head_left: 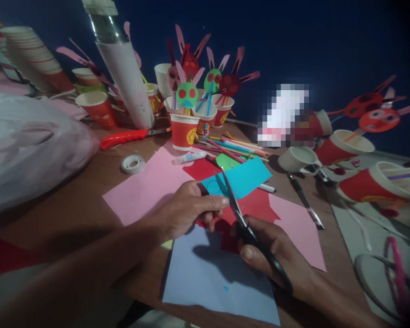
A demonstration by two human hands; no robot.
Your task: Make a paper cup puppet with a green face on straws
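Observation:
My left hand [194,207] pinches the near left end of a blue paper strip [248,176], on which a circle is drawn in dark line. In my right hand [273,248] are black-handled scissors [237,209], their blades parted around the strip beside my left thumb. Beneath the hands lie red paper [258,207], pink paper [146,187] and a pale bluish sheet [215,273] with a tiny blue scrap on it.
Red paper cups [184,132] with paper rabbit figures stand behind. Pens, a glue tube [190,157], a tape roll [132,164], red-handled scissors [125,138] and a white mug [299,159] surround the papers. A tall flask [123,77] and plastic bag [30,146] are left.

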